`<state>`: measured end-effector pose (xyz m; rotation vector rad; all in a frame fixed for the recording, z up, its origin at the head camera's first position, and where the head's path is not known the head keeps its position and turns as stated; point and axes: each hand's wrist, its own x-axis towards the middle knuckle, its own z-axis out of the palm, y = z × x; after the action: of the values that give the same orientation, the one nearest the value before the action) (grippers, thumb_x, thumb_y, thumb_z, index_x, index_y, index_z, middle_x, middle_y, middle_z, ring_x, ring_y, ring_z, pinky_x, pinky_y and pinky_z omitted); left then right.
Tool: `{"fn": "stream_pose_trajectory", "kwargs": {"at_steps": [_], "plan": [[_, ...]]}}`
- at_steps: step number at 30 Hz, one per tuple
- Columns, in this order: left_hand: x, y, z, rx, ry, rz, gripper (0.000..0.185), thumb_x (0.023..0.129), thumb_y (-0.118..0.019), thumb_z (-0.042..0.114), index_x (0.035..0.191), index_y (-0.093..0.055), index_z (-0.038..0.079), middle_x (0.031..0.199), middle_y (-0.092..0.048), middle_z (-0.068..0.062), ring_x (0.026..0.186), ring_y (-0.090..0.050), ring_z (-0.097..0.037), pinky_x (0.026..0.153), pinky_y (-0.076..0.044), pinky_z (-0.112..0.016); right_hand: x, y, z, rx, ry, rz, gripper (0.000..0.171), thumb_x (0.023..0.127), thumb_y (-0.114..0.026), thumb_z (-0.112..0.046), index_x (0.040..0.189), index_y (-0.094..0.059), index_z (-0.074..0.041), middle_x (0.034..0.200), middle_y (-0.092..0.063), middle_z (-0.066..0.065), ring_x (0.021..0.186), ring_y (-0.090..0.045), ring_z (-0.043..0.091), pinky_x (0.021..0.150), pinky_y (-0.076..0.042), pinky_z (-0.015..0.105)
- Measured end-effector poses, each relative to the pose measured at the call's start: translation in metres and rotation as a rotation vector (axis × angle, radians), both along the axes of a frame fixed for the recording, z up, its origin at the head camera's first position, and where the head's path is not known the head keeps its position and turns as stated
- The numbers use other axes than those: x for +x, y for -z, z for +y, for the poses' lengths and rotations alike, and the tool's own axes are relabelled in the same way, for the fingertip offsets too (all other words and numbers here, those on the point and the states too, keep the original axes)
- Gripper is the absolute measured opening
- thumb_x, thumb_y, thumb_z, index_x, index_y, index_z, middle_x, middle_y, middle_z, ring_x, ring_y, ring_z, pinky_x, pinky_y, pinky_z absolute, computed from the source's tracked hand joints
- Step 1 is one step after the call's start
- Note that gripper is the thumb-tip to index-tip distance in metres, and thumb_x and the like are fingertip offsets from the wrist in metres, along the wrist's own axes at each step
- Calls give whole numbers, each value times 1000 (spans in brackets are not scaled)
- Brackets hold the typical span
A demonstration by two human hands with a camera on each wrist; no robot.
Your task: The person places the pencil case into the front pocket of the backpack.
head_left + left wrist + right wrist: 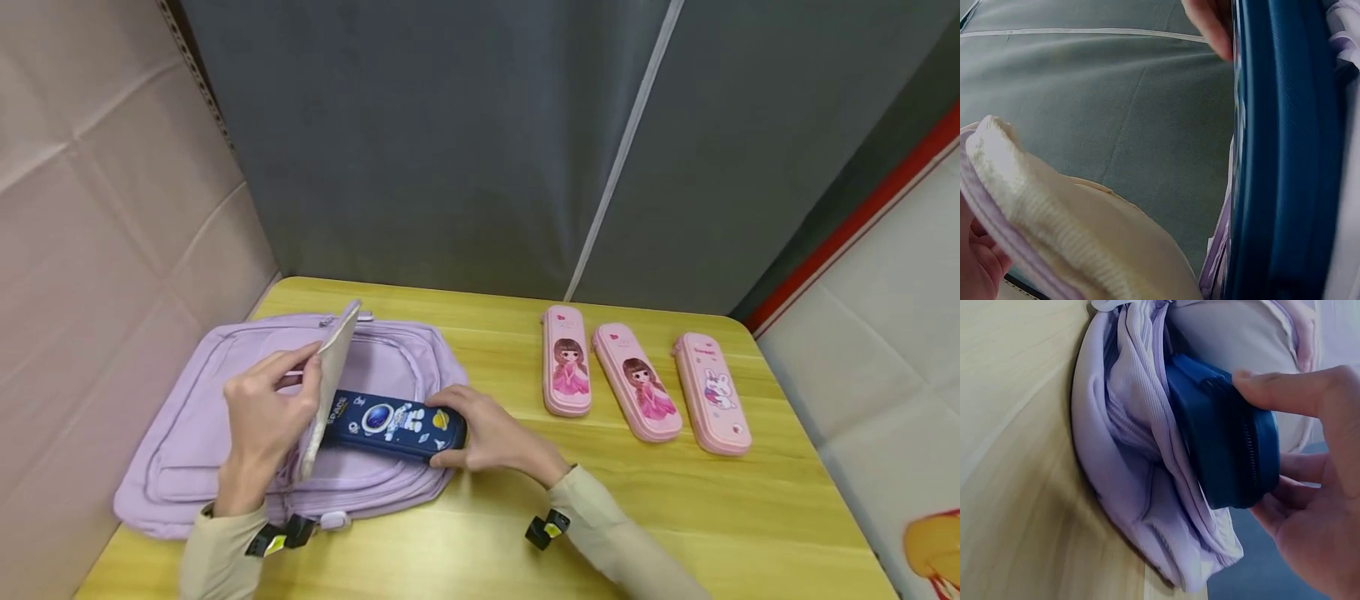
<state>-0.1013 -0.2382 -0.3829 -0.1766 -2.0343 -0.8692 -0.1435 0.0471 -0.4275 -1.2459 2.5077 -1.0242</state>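
Pinching the raised flap (pixel 331 375) of the lilac bag (pixel 193 404) in the left grip (pixel 272 408), nearly closed. Clasping the navy pencil case (pixel 397 427) in the right grip (pixel 487 433), spread to its width; lying leftward of that grip, partly between flap and bag. With three pink cases (pixel 637 382) rightward of both grips.

I've got the yellow wood-grain table (pixel 465 542) here, a lilac backpack (pixel 191 417) lying across its left side, and there, right, three pink cases (pixel 637 379) in a loose row!
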Motion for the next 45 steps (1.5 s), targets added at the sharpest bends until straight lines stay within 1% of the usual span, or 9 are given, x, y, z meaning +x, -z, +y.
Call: {"fn": "stream_pose_trajectory", "kwargs": {"at_steps": [6, 11, 17, 21, 24, 28, 31, 37, 45], "plan": [[-1, 0, 0, -4, 2, -9, 19, 83, -68, 1, 97, -80, -2, 85, -77, -19, 77, -57, 20, 69, -52, 1, -9, -2, -20, 23, -111, 48, 73, 77, -86, -33, 139, -58, -11, 141, -61, 4, 130, -52, 22, 116, -44, 39], [-1, 0, -1, -9, -1, -22, 18, 83, -68, 1, 97, -79, -3, 86, -77, -19, 78, -56, 21, 68, -53, 0, -11, -1, -34, 48, -133, 59, 73, 79, -86, -32, 141, -56, -9, 142, -61, 5, 132, -51, 21, 118, -41, 36], [1, -1, -1, 5, 0, -17, 18, 83, -68, 1, 97, -79, -3, 86, -77, -20, 79, -55, 23, 68, -51, 2, -6, 5, -48, 35, -12, 38, 81, 72, -92, -38, 137, -57, -3, 130, -59, 10, 118, -58, 19, 107, -51, 28], [2, -1, -1, 16, -1, -17, 19, 83, -67, 0, 97, -79, -3, 86, -77, -20, 79, -54, 24, 68, -51, 2, -2, 12, -55, 0, 85, 30, 77, 68, -94, -39, 127, -62, -1, 118, -60, 9, 106, -61, 18, 97, -54, 24], [1, -1, -1, 14, 1, -28, 19, 84, -68, 0, 98, -79, -4, 87, -77, -21, 80, -54, 25, 69, -52, 1, 3, 16, -61, 4, 127, 74, 71, 69, -93, -43, 122, -66, -3, 112, -63, 7, 102, -58, 15, 93, -53, 23], [0, -1, -1, 11, 3, -38, 18, 84, -68, 1, 98, -79, -4, 87, -77, -21, 81, -54, 24, 69, -52, 0, 7, 20, -71, 13, 149, 96, 71, 70, -91, -45, 123, -68, -4, 102, -66, 6, 92, -56, 11, 81, -52, 16], [0, 0, -1, 10, -1, -40, 19, 84, -69, 2, 99, -79, -4, 88, -77, -20, 81, -53, 25, 68, -52, 1, 10, 21, -77, 7, 156, 49, 71, 71, -92, -41, 125, -67, -2, 98, -67, 7, 86, -59, 11, 73, -49, 9], [-1, -1, 0, 15, 3, -43, 19, 84, -69, 2, 99, -79, -4, 87, -77, -21, 81, -53, 26, 69, -52, 1, 12, 23, -84, -73, 164, -108, 55, 77, -89, -17, 123, -66, 5, 110, -70, 13, 93, -71, 14, 80, -57, 8], [-2, 0, -1, 25, 11, -56, 19, 84, -68, 1, 99, -78, -5, 88, -76, -23, 83, -53, 27, 69, -51, 2, 13, 26, -88, -119, 128, -172, 43, 83, -79, -1, 122, -65, 8, 118, -69, 19, 101, -73, 18, 84, -56, 7]]}}
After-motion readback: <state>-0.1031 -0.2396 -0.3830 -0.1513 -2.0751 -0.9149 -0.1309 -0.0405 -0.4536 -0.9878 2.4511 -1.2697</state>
